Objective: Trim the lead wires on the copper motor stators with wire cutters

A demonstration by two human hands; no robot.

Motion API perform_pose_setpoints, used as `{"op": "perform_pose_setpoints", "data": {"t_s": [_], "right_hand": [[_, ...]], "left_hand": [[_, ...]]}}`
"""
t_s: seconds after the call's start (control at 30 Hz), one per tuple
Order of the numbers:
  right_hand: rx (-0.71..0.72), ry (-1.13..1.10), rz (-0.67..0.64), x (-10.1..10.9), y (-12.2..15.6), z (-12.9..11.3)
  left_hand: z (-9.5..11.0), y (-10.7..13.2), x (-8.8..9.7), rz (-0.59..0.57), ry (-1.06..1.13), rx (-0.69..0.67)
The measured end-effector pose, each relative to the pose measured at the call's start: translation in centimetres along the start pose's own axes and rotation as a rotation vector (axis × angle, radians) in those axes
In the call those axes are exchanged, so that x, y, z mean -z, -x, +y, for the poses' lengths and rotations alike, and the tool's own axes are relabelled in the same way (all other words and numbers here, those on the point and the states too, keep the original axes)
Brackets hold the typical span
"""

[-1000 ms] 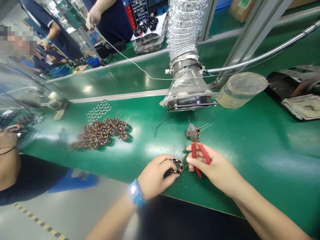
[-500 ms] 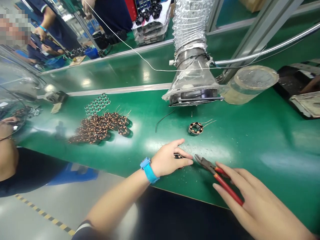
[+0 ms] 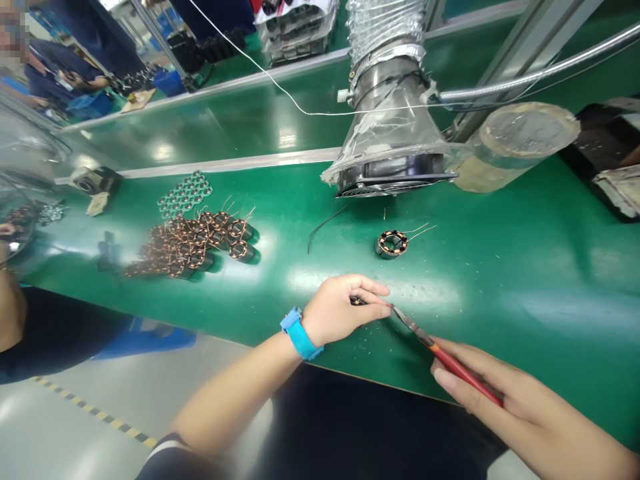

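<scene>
My left hand (image 3: 343, 308), with a blue wristband, pinches a small copper-wound coil ring (image 3: 357, 301) against the green belt (image 3: 500, 267); most of the ring is hidden under my fingers. My right hand (image 3: 493, 390) grips red-handled cutters (image 3: 440, 351) low over the belt. Their metal tip reaches the ring at my left fingertips. A second coil ring (image 3: 391, 243) with loose wire ends lies on the belt just beyond.
A heap of coil rings (image 3: 193, 243) lies at the left, with a flat metal piece (image 3: 184, 193) behind it. A foil extraction duct (image 3: 393, 113) hangs over the belt's middle, a tape roll (image 3: 520, 143) to its right. Another person's dark sleeve (image 3: 60, 330) is at far left.
The cutters came down from upright to lie low along the belt, and their tip moved in to my left fingertips. My left hand now presses the ring down on the belt.
</scene>
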State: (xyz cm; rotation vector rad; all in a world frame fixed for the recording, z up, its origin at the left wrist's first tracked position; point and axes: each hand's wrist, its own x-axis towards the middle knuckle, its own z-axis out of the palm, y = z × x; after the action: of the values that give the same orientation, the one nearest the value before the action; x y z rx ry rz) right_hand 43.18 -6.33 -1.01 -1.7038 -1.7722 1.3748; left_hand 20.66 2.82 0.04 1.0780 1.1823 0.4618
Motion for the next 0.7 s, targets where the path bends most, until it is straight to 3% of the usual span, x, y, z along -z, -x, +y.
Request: {"op": "perform_pose_setpoints", "data": {"t_s": [0.23,0.7], "right_hand": [[-0.094,-0.028,-0.076,0.50,-0.56,-0.71],[-0.061,-0.007,-0.108,0.44,-0.47,-0.30]], "left_hand": [[0.20,0.05,-0.04,0.025,-0.035,0.002],[0.10,0.03,-0.05,0.016,-0.042,-0.017]]}}
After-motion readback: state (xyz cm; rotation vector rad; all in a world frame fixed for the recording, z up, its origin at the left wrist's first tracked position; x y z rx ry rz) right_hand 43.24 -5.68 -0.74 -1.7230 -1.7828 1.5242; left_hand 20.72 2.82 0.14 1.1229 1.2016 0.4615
